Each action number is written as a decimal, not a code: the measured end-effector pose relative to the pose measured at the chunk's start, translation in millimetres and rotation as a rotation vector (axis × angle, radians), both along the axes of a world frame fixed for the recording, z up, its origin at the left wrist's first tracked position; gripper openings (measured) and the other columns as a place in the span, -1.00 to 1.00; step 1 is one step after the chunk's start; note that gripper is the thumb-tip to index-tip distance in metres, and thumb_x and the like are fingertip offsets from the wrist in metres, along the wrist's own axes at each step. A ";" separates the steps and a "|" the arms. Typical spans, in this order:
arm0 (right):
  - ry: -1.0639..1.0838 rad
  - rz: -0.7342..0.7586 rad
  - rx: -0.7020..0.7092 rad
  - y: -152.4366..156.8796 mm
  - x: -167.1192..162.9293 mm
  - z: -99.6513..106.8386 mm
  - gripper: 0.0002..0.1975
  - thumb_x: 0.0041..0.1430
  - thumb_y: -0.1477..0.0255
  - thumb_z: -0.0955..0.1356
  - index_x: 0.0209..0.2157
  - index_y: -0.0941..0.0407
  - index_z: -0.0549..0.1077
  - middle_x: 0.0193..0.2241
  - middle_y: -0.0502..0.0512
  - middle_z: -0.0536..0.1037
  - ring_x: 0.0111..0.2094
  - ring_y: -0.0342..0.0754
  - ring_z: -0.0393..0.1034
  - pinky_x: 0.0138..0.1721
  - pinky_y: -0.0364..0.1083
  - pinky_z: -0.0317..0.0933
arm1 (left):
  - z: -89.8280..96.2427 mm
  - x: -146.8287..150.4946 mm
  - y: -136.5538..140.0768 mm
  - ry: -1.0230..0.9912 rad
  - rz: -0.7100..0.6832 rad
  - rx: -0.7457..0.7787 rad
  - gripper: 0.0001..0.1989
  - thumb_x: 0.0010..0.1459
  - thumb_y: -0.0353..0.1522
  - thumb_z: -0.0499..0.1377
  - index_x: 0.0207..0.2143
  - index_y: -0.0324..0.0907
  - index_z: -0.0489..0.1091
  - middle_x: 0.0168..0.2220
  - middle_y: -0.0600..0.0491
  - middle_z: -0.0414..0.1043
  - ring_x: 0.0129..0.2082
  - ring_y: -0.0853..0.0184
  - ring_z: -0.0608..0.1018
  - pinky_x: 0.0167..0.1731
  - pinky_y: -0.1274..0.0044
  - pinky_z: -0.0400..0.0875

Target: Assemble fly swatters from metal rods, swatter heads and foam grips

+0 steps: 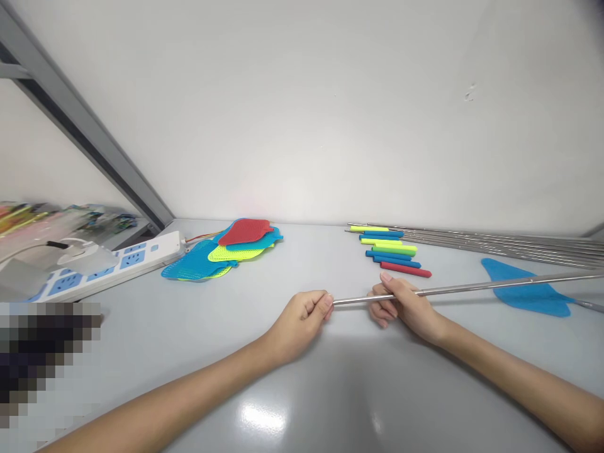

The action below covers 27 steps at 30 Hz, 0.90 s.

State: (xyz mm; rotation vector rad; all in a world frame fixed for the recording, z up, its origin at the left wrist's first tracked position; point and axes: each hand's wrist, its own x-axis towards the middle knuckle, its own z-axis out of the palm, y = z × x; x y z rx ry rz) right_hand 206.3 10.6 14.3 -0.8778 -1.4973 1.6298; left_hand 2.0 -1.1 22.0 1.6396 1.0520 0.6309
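Note:
A thin metal rod (476, 287) runs from the middle of the view out past the right edge, held above the table. My left hand (304, 321) is closed on its left end, thumb and fingers pinched together there. Further along, my right hand (406, 305) grips the same rod between thumb and fingers. Several coloured plastic handle tubes (394, 249), yellow, blue, green and red, lie beyond my right hand. Under the rod, at the right, rests a blue fly swatter head (526, 290) on a metal shaft.
Several loose metal rods (500, 242) lie along the wall at the back right. A pile of swatter heads, with a red one (245, 232) on top, sits back left. Beside it is a white power strip (146, 255) with plugs. A grey metal frame post (94, 126) rises at left.

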 end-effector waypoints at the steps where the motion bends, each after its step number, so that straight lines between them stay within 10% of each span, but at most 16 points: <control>1: -0.008 -0.001 0.001 -0.2 -0.3 0.0 -0.49 0.16 0.19 0.02 -0.77 0.13 0.06 -0.77 -0.05 0.14 -0.67 -0.17 0.14 -0.53 -0.11 0.00 | 0.0 -0.4 0.6 -0.016 -0.001 -0.007 -0.62 0.15 -0.16 -0.16 -0.60 -0.22 0.10 -0.73 0.23 -0.03 -0.72 0.54 0.05 -0.70 0.65 -0.05; 27: -0.039 0.068 -0.008 -4.1 -2.2 0.7 -0.49 0.18 0.20 -0.01 -0.73 0.15 0.14 -0.72 0.01 0.25 -0.59 -0.14 0.22 -0.45 -0.10 0.09 | 0.9 -6.4 4.0 -0.092 -0.105 -0.139 -0.61 0.14 -0.15 -0.15 -0.62 -0.21 0.08 -0.82 0.26 -0.09 -0.80 0.56 0.01 -0.76 0.66 -0.10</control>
